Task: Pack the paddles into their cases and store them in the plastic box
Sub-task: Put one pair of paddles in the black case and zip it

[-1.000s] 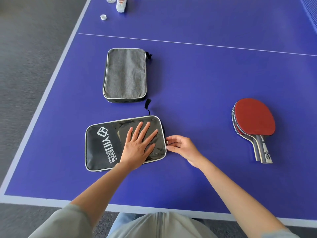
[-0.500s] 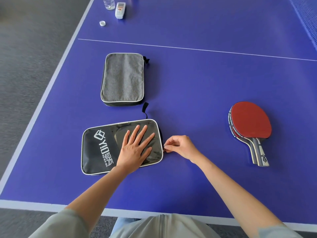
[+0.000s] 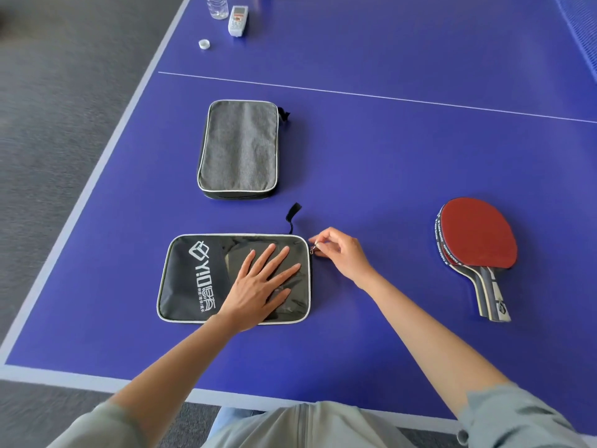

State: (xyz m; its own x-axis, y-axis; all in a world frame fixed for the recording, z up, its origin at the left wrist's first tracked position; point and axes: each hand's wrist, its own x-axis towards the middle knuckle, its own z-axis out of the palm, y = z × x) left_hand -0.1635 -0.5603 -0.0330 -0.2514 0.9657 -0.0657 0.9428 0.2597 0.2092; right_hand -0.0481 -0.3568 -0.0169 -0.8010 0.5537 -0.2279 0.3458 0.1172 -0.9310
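Your right hand (image 3: 342, 253) pinches the small metal zipper pull (image 3: 314, 248) at the far right corner of the black case (image 3: 193, 286), and that corner is what the coming move turns on. The black case lies flat on the table (image 3: 387, 156) with its long axis running left to right across you, so the zipper track probably runs from the pull along the case's edges. The frame does not show whether the zip is open or closed, nor whether anything is already inside. Your left hand (image 3: 258, 286) lies flat, fingers spread, on the right half of the black case, pressing it down; its grip is released, merely weighting the case.

The paddles (image 3: 475, 240) lie stacked, red rubber up, well to the right of the black case, handles pointing towards you. Your right hand is the nearer one to them, with bare table between.

Beyond the black case lies the grey case (image 3: 239, 147), its long axis pointing away from you, apart from the black one. A black strap loop (image 3: 292, 213) sticks out of the black case's far edge, just left of the pull; it could snag your fingers. The plastic box is not in view. Much further out, a bottle (image 3: 217, 4), a remote-like device (image 3: 237, 21) and a white cap (image 3: 204, 44) sit clear of the work.
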